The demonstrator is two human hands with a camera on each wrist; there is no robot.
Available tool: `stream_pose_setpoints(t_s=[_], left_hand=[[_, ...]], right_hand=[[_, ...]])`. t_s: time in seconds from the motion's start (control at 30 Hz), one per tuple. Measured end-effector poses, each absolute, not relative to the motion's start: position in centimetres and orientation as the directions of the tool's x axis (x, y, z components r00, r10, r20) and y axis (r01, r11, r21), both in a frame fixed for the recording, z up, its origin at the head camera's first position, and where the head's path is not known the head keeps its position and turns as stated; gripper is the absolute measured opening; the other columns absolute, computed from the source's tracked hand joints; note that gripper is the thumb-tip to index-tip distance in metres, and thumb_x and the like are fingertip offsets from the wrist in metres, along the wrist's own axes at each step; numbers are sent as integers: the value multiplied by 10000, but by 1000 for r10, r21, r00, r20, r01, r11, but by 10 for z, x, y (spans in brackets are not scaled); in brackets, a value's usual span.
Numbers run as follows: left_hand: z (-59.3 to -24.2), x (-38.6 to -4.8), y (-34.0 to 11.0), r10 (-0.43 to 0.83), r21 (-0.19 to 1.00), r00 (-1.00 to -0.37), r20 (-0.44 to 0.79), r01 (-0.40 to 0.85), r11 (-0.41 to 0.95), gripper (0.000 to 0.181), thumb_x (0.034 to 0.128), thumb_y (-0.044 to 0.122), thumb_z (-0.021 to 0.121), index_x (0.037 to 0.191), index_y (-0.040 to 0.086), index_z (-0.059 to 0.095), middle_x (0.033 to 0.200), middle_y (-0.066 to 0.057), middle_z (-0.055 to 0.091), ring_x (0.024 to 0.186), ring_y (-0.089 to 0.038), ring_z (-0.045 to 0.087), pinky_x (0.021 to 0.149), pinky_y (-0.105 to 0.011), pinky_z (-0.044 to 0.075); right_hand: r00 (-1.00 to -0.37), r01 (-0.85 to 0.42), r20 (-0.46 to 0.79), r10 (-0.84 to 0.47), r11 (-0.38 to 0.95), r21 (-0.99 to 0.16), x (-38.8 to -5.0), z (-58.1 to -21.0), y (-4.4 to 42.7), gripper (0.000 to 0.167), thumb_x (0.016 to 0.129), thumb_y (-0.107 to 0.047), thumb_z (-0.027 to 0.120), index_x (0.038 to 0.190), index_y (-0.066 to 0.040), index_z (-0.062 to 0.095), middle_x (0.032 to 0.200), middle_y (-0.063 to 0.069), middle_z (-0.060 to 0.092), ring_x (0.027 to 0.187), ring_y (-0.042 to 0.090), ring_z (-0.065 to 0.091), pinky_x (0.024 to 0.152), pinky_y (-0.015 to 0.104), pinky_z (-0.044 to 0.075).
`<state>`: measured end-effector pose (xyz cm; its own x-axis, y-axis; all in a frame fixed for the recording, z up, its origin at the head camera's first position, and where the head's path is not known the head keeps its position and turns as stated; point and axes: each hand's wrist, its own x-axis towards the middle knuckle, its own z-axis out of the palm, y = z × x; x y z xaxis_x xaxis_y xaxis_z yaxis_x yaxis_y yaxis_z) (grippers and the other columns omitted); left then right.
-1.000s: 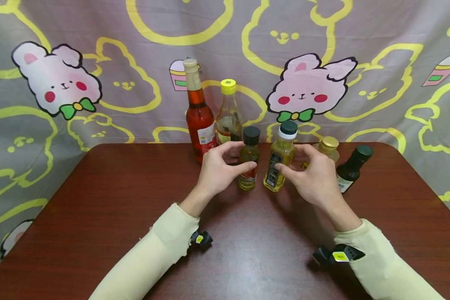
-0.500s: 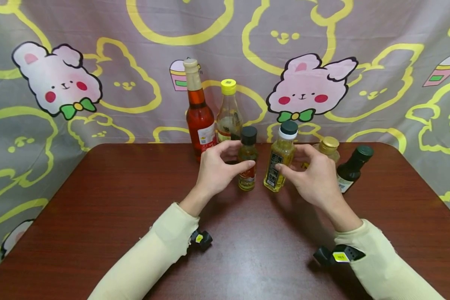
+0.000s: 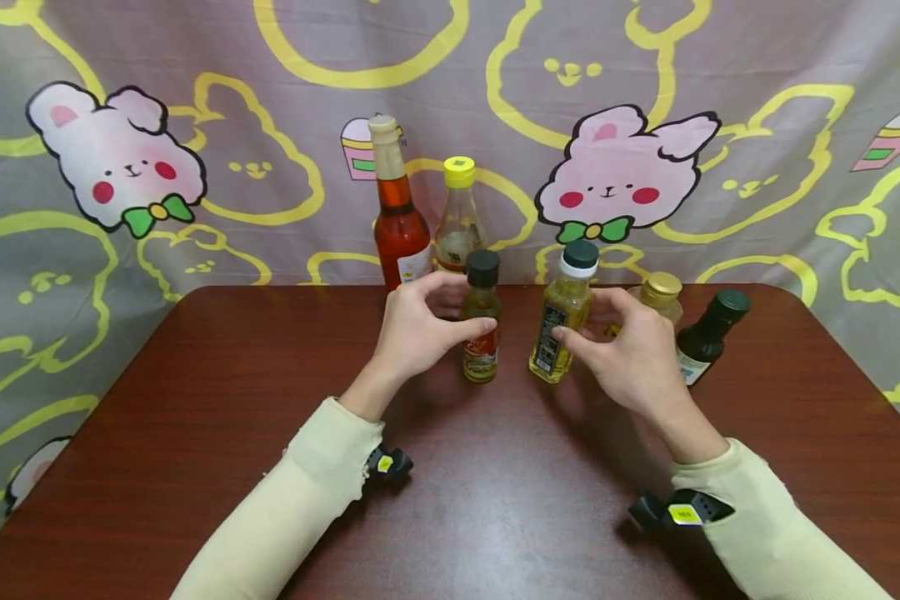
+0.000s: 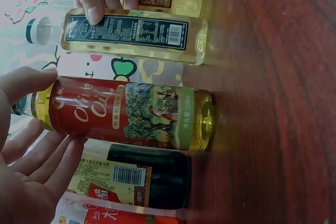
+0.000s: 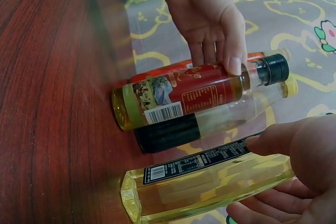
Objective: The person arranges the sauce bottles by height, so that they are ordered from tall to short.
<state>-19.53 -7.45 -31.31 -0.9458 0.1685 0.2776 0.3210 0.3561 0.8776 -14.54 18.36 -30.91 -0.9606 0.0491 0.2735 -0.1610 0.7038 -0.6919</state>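
My left hand point(image 3: 417, 327) grips a small olive oil bottle point(image 3: 482, 354) with a black cap, thumb on its near side and fingers behind. That bottle stands upright, its red label clear in the left wrist view. My right hand point(image 3: 630, 350) holds a square bottle of yellow oil point(image 3: 551, 337) with a dark green cap and black label, thumb against the label side. In the right wrist view the right fingers point(image 5: 278, 198) lie along the far side of this bottle. A gap separates the two held bottles.
Behind my left hand stand a tall red bottle point(image 3: 401, 237) and a yellow-capped bottle point(image 3: 460, 225). Right of my right hand are a gold-capped bottle point(image 3: 662, 292) and a dark green-capped bottle point(image 3: 705, 337). A patterned cloth point(image 3: 270, 242) hangs behind the table point(image 3: 195, 417).
My left hand has moved left with the small olive oil bottle, widening the gap between it and the square bottle. My right hand has stayed almost still, holding the square bottle.
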Motion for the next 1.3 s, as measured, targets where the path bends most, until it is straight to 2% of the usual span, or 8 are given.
stream_pose_setpoints(t_s=[0.3,0.83,1.2,1.3], left_hand=[[-310,-196,-81,173,873,-948,269,316,371,400,799,267,949,1142,148,780,1080,-37,800,949,-196,762,892,-381,633],[-302,-194,-81,144,880,-980,137,187,436,490,802,332,947,1223,141,785,1188,-40,780,1072,-225,756,973,-420,617],[-304,-193,-77,114,894,-986,118,156,420,470,790,325,955,1184,131,786,1136,-40,788,1022,-213,739,915,-410,610],[-303,-193,-77,115,902,-987,115,153,405,459,792,312,954,1178,128,786,1127,-45,783,1018,-217,732,911,-411,608]], right_hand=[[-962,-161,270,46,702,-694,-145,-310,184,600,922,-289,847,1404,-17,614,1247,240,730,1076,410,745,894,572,621],[-960,-168,276,45,695,-699,-146,-311,184,598,917,-279,853,1399,-13,621,1237,244,739,1051,399,756,883,562,626],[-962,-166,268,44,686,-708,-147,-310,183,599,923,-296,843,1414,-32,624,1249,225,745,1084,392,748,903,559,618],[-955,-183,295,46,689,-701,-148,-310,183,590,919,-300,845,1400,-29,636,1233,225,751,1076,387,738,853,491,628]])
